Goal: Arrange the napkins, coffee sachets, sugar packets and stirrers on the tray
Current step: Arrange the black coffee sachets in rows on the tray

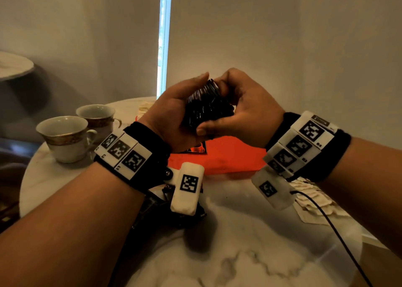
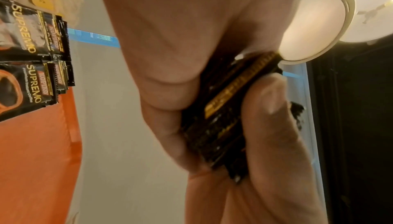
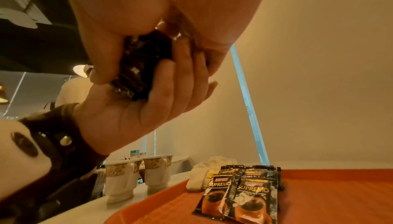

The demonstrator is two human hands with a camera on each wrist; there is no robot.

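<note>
Each bare forearm carries a black wristband point(image 1: 339, 154) fitted with white blocks bearing black square markers point(image 1: 127, 154). A thin black cable point(image 1: 339, 239) leaves the right unit.

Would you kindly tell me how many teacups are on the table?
2: the nearer teacup and the farther teacup stand side by side on the marble table, left of the orange tray.

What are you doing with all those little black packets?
A person holds a stack of black coffee sachets between the left hand and the right hand, above an orange tray. More coffee sachets already lie on the tray, overlapping in rows. Two teacups stand on the marble table beside it.
</note>
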